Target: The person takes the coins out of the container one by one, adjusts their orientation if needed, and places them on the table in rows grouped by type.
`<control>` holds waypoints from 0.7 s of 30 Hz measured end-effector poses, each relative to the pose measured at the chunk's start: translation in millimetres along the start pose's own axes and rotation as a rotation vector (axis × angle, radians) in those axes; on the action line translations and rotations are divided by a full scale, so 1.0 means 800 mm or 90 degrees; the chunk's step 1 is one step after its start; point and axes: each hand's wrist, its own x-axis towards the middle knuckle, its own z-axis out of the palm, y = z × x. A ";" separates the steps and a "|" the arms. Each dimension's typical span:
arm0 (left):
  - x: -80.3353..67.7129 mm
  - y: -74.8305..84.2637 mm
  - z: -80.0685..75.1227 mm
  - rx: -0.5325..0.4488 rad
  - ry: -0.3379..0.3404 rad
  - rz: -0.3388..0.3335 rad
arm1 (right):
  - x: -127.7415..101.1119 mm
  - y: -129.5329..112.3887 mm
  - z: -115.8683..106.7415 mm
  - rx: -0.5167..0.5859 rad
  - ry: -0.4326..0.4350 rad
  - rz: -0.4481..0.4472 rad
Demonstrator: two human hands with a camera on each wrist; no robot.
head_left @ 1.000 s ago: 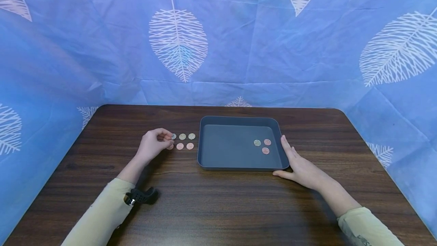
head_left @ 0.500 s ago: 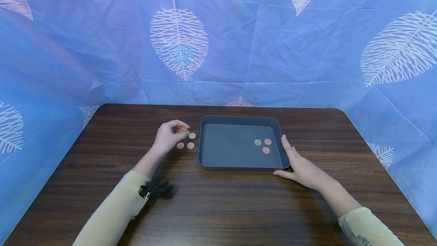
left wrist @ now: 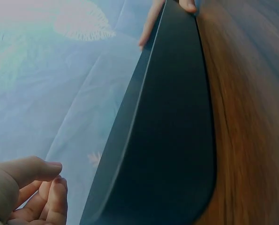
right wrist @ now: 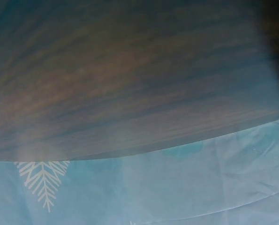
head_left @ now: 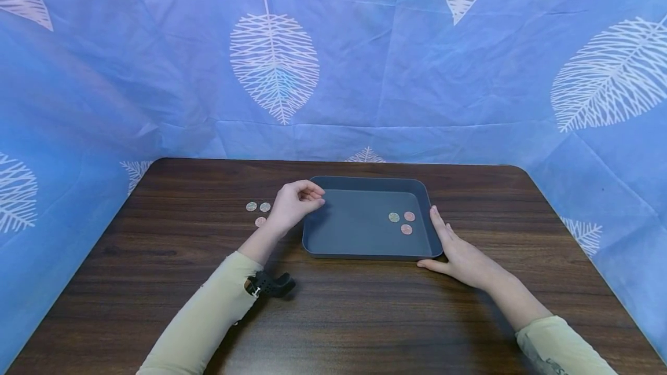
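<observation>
Left hand (head_left: 294, 206) over tray (head_left: 365, 251) rim, fingers curled – whether its grip pinches a coin, cannot tell, right hand (head_left: 461, 253) flat, fingers straight against tray, coins (head_left: 259, 207) on tabletop (head_left: 365, 317)

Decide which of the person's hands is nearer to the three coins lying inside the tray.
Right. The right hand rests flat against the tray wall just beside the three coins. The left hand hovers at the tray's opposite, left edge, fingers curled.

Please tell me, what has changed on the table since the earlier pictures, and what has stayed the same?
The left hand moved right from the row of coins to the tray's left rim, fingers curled; whether it holds a coin cannot be seen. Three coins in the tray and the right hand at its right side stayed unchanged.
</observation>
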 end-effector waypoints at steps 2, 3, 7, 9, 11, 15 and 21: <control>0.006 -0.002 0.010 -0.001 -0.007 0.010 | 0.000 -0.001 0.000 -0.001 -0.001 0.001; 0.007 -0.001 0.014 0.000 -0.011 0.014 | 0.000 -0.001 0.000 -0.002 -0.001 0.001; 0.014 0.006 0.035 -0.009 -0.031 0.024 | 0.000 -0.001 -0.001 -0.005 0.001 0.002; 0.017 0.009 0.046 -0.017 -0.047 0.027 | 0.000 -0.001 -0.001 -0.009 0.002 0.005; 0.020 0.010 0.058 -0.021 -0.065 0.027 | 0.000 -0.001 -0.001 -0.010 0.003 0.007; 0.024 0.013 0.080 -0.029 -0.098 0.018 | 0.000 -0.002 -0.001 -0.012 0.000 0.010; 0.028 0.013 0.106 -0.033 -0.130 -0.012 | 0.000 -0.003 -0.001 -0.006 -0.004 0.019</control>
